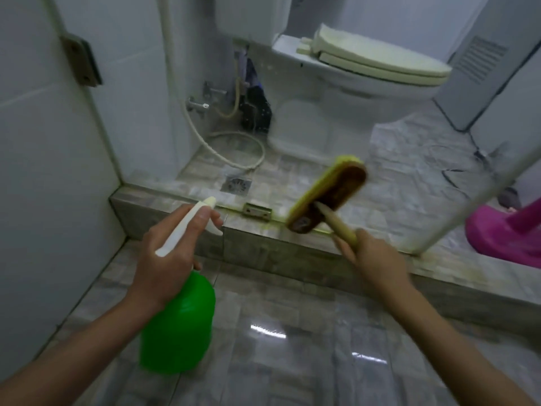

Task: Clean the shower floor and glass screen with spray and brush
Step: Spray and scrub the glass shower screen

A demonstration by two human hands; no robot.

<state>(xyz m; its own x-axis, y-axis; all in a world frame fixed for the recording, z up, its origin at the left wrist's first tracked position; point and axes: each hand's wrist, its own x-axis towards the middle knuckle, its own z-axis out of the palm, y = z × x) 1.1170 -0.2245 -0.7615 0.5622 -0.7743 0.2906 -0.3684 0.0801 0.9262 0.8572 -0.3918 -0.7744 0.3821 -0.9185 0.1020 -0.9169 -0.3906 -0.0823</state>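
My left hand (169, 259) grips the white trigger head of a green spray bottle (178, 326), nozzle aimed at the tiled step (263, 247). My right hand (377, 259) holds the pale handle of a yellow scrub brush (328, 194), whose dark bristled head hovers tilted over the step's top edge beside a metal bracket (257, 211). The glass screen (140, 92) stands on the step, held by a hinge clamp (81, 60) on the left wall. The grey marbled shower floor (292, 332) lies wet and glossy below my arms.
Beyond the glass are a white toilet (345, 92) with its lid down, a floor drain (236, 184), a coiled hose (234, 153) and wall valves (199, 106). A pink plastic stool (503, 232) sits at the right, behind a white door frame edge (480, 186).
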